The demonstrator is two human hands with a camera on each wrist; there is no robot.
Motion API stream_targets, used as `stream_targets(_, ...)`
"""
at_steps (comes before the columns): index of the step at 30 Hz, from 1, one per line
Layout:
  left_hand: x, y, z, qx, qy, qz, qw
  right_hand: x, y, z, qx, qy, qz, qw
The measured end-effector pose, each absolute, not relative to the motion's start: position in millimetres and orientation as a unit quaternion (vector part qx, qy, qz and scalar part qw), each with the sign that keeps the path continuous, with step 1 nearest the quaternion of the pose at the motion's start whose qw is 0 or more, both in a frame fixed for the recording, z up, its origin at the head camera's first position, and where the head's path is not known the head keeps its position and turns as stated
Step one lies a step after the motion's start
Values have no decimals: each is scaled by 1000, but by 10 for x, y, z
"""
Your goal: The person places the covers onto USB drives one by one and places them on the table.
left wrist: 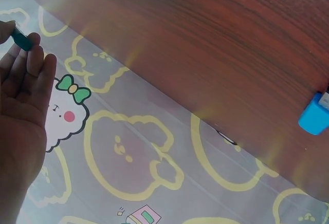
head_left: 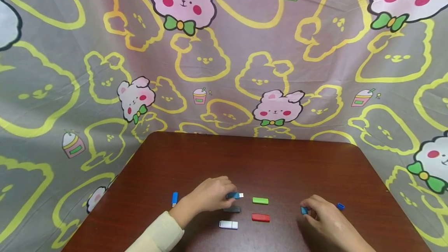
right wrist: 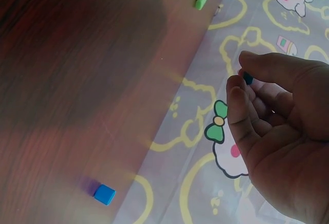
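My left hand pinches a teal USB stick with its metal plug bare and pointing right. In the left wrist view, the teal body shows between thumb and fingertips. On the right, my right hand holds a small teal cap between thumb and fingers. Most of that cap is hidden by the fingers in the right wrist view. Below the left hand lie a dark grey USB stick, partly covered, and a silver one.
Between the hands lie a green USB stick and a red one. A blue USB stick with its plug showing is left of the left wrist. Beyond the right hand sits a blue cap. Patterned cloth surrounds the brown table.
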State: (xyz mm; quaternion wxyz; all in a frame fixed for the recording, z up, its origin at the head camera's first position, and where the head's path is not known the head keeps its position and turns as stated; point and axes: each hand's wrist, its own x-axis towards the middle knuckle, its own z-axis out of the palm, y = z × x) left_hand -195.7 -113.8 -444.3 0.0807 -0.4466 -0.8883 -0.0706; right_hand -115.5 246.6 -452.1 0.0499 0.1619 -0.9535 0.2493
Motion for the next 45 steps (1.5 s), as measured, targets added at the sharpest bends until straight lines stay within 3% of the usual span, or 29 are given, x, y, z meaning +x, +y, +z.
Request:
stream_targets(6,-1959,-1132,-4443,-454,-883,-73,93,-1163,2454,-4516,157,-955,249,45)
stream_targets(23,-1927,-996,-4434,-481,-864,-54,139,-1241,2281,-4583,272,-904,270,189)
stream_targets(40,-1876,-858,-4407,-501,-854,-61,125,-1263,2089,-4542,270,-908,280,154)
stream_targets(45,-1855,-823,-4392,-501,-853,-55,135,-1270,2050,-4548,288,-900,281,168)
